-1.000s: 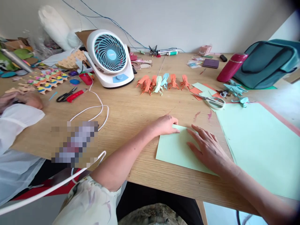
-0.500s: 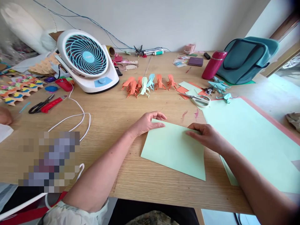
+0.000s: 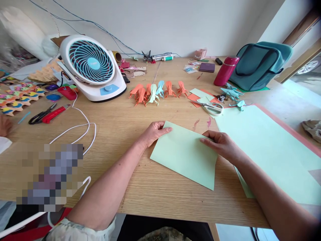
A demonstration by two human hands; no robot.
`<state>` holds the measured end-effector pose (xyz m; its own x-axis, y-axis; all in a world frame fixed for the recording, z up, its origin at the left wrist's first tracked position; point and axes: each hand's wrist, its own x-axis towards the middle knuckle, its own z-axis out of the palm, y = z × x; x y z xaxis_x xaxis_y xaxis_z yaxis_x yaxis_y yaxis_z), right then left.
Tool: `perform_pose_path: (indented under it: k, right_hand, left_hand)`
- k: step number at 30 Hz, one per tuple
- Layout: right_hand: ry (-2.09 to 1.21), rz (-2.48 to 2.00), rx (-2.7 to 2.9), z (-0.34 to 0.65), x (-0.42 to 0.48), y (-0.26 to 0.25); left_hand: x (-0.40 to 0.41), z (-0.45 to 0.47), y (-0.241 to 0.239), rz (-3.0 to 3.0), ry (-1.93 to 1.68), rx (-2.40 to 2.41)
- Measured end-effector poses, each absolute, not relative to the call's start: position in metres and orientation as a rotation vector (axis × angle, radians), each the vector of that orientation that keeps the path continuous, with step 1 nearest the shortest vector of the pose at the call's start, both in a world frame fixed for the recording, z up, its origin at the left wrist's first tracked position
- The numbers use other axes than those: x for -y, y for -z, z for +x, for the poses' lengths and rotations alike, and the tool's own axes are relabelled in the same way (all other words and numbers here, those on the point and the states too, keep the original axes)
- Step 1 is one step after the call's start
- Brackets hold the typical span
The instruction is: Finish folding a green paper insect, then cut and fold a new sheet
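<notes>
A pale green sheet of paper [image 3: 185,155] is held between my two hands, low over the wooden table. My left hand [image 3: 157,131] pinches its far left corner, thumb on top and fingers underneath. At the far right edge, my right hand [image 3: 217,142] grips the same sheet with the thumb over it; the other fingers are partly hidden. Larger pale green sheets [image 3: 265,147] lie stacked to the right, partly under my right forearm. Beyond my hands stand several folded paper figures, among them a pale green one [image 3: 152,94] and an orange one [image 3: 169,89].
White-handled scissors [image 3: 213,107] lie by paper scraps. A fan [image 3: 91,63] stands at the back left, its white cable looping across the table. Farther right are a pink bottle [image 3: 225,71] and a teal bag [image 3: 258,67]. Another person's hand [image 3: 5,125] shows at the left edge.
The held sheet has turned slightly and its far left corner has risen. My left thumb and fingers have closed on that corner. The right hand keeps its grip.
</notes>
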<state>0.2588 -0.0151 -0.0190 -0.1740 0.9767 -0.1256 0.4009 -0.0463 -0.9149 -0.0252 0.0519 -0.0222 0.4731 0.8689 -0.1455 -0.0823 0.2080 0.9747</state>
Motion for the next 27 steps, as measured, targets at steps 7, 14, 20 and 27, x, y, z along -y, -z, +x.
perform_pose_path:
  k: [7, 14, 20, 27]
  right_hand:
    - [-1.381, -1.304, 1.31, 0.261, 0.013, 0.015]
    - [-1.439, -1.299, 1.213, 0.263, 0.014, 0.017]
    - [-1.433, -1.393, 1.253, 0.26, 0.016, 0.024]
    - [-1.409, -1.352, 1.085, 0.261, 0.015, 0.027]
  left_hand:
    - [-0.051, -0.024, 0.023, 1.135, -0.914, -0.84]
    - [-0.05, -0.021, 0.023, 1.13, -1.076, -0.864]
    - [-0.051, -0.021, 0.026, 1.151, -1.11, -0.872]
    - [-0.052, -0.022, 0.027, 1.217, -1.033, -0.904]
